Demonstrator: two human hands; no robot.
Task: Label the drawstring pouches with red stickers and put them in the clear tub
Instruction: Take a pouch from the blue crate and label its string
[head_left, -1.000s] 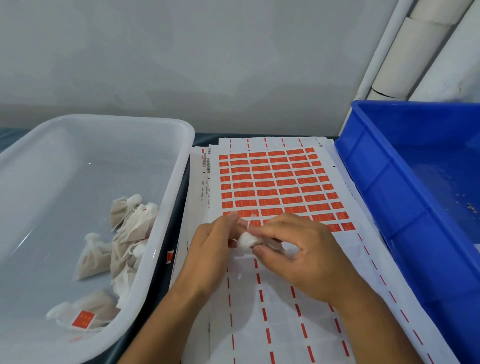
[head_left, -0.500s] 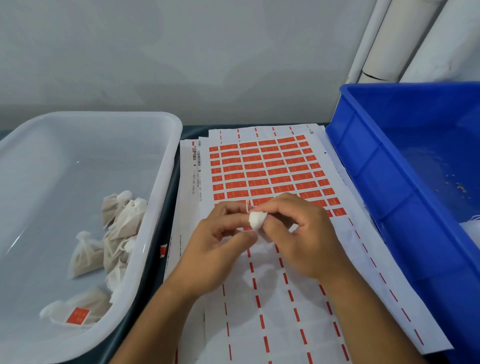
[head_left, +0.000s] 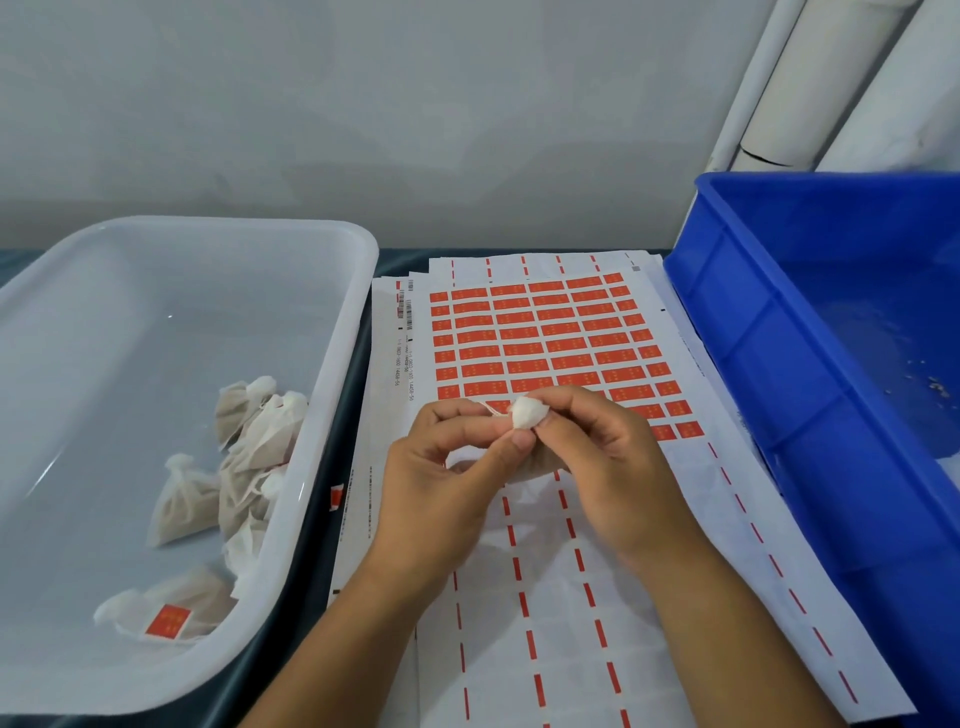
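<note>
Pouch in hand: a small white drawstring pouch (head_left: 527, 412) sits at the centre of the frame, held up over the sticker sheet (head_left: 550, 338) by both hands.
Left hand: the left hand (head_left: 441, 483) comes in from the lower middle; its thumb and forefinger are curled in and pinch the left side of the pouch, where a thin string shows.
Right hand: the right hand (head_left: 613, 467) comes in from the lower right; its fingers (head_left: 558, 402) are curled over the pouch and pinch its right side.
Sticker sheet: rows of red stickers fill the upper part of the sheet; the lower part, under the hands, is bare white backing with red dashes. It tops a stack of similar sheets on the dark worktop (head_left: 358, 395).
Clear tub: the clear tub (head_left: 332, 395) takes up the left of the frame, just beside the sheets.
Pouches in tub: a cluster of pouches (head_left: 249, 441) lies against the tub's right wall; one labelled pouch (head_left: 171, 613) at the lower left shows a red sticker.
Blue crate: a blue crate (head_left: 769, 364) stands at the right of the frame, its near wall over the edge of the sheets.
Wall: a pale wall (head_left: 363, 114) runs across the top.
</note>
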